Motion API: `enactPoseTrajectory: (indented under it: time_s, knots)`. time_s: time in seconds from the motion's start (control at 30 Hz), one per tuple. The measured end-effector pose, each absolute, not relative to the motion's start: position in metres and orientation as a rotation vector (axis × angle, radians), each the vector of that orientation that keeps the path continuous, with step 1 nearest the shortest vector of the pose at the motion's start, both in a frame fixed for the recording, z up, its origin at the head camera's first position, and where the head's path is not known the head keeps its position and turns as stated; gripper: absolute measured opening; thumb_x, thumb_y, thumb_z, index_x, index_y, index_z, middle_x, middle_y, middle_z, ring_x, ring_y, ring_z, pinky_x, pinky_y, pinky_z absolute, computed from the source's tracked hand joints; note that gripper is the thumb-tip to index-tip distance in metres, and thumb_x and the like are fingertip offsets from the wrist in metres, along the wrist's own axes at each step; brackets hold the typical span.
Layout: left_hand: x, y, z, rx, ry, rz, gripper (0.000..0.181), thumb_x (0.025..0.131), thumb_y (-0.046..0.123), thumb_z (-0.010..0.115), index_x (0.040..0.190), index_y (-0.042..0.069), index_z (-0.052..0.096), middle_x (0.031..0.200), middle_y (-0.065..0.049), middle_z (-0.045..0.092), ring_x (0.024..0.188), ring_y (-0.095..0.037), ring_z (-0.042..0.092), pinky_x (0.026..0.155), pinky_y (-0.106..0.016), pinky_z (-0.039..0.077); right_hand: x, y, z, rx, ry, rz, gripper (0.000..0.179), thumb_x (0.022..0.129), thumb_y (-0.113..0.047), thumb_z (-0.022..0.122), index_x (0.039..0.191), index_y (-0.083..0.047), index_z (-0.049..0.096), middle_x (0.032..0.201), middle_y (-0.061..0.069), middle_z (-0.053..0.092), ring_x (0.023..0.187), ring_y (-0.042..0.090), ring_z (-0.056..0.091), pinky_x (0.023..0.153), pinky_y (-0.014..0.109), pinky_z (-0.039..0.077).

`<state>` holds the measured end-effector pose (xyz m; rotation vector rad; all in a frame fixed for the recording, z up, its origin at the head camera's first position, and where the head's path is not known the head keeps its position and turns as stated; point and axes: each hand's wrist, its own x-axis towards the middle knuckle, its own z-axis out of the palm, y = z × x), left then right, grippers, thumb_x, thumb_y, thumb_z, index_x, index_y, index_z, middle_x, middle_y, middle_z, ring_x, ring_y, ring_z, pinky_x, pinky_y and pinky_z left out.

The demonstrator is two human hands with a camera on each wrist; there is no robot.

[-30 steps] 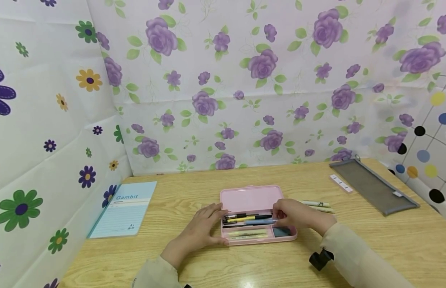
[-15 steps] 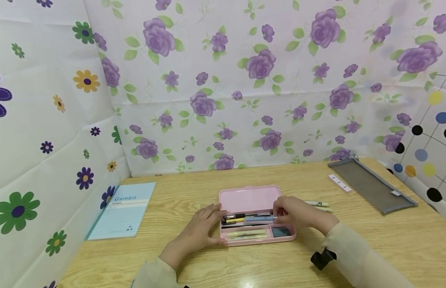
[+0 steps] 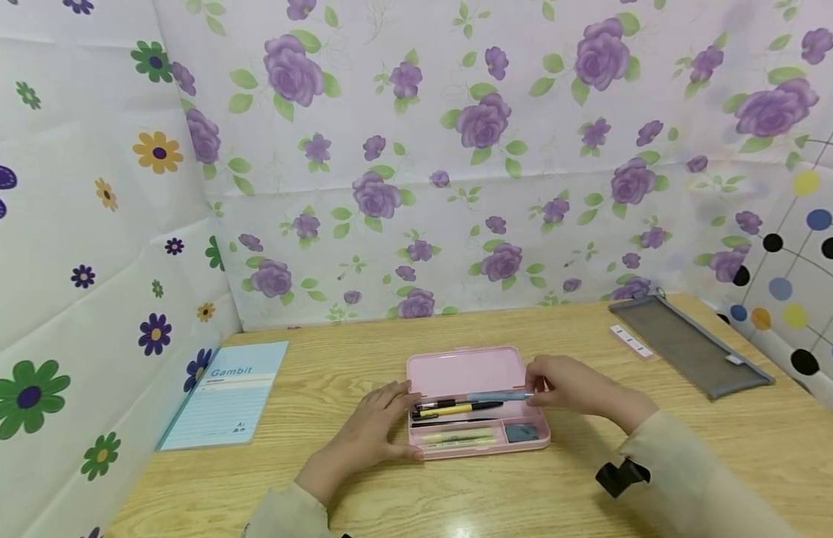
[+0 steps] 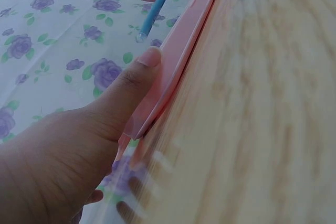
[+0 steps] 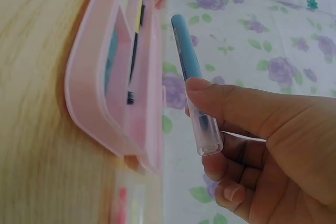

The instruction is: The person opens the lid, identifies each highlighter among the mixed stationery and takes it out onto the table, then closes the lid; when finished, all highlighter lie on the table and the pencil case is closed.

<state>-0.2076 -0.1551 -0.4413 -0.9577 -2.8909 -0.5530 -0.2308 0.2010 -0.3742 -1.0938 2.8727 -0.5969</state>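
Observation:
A pink pencil case (image 3: 466, 372) lies on the table with its lid folded back. My left hand (image 3: 372, 422) holds its left end, the thumb (image 4: 128, 85) against the front wall and the other fingers at the back. Above the case's right part, my right hand (image 3: 577, 385) pinches a light blue pen (image 5: 186, 51) by its clear cap (image 5: 207, 135). The pen points left, lifted off the other pens. In the case lie a yellow and black pen (image 3: 456, 409), other dark pens, pale yellow sticks (image 3: 459, 437) in the front compartment and a dark grey-blue block (image 3: 521, 433).
A light blue notebook (image 3: 231, 396) lies at the left of the wooden table (image 3: 524, 501). At the back right are a grey mesh zip pouch (image 3: 688, 344) and a small white and pink strip (image 3: 631, 341). Flowered cloth (image 3: 416, 187) hangs behind the table.
My right hand has lifted the blue pen out from among the others and moved slightly right and back with it. The left hand keeps its hold on the case.

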Motion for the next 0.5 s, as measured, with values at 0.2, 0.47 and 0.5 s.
enactPoseTrajectory:
  time_s: [0.2, 0.47, 0.5]
  knots:
    - [-0.207, -0.156, -0.441, -0.953, -2.896, -0.567, 0.089, 0.073, 0.065, 0.067, 0.146, 0.021, 0.041, 0.156, -0.006, 0.032, 0.144, -0.034, 0.028, 0.116, -0.060, 0.026, -0.228, 0.211, -0.366, -1.058, 2.908, -0.576, 0.015, 0.085, -0.017, 0.072, 0.078, -0.019, 0.059, 0.073, -0.009, 0.052, 0.063, 0.000, 0.041, 0.055, 0.018, 0.037]
    - [-0.207, -0.156, -0.442, -0.956, -2.891, -0.565, 0.089, 0.073, 0.065, 0.067, 0.146, 0.021, 0.040, 0.156, -0.006, 0.031, 0.144, -0.034, 0.029, 0.116, -0.059, 0.026, -0.223, 0.232, -0.364, -0.997, 2.959, -0.595, 0.014, 0.085, -0.020, 0.072, 0.079, -0.018, 0.060, 0.073, -0.009, 0.052, 0.062, -0.001, 0.040, 0.055, 0.019, 0.038]
    - [-0.208, -0.156, -0.442, -0.957, -2.891, -0.562, 0.089, 0.073, 0.066, 0.067, 0.146, 0.021, 0.040, 0.156, -0.006, 0.031, 0.144, -0.034, 0.029, 0.116, -0.059, 0.027, -0.223, 0.235, -0.365, -0.995, 2.966, -0.597, 0.014, 0.085, -0.020, 0.072, 0.079, -0.017, 0.060, 0.072, -0.009, 0.052, 0.062, -0.001, 0.040, 0.055, 0.019, 0.038]
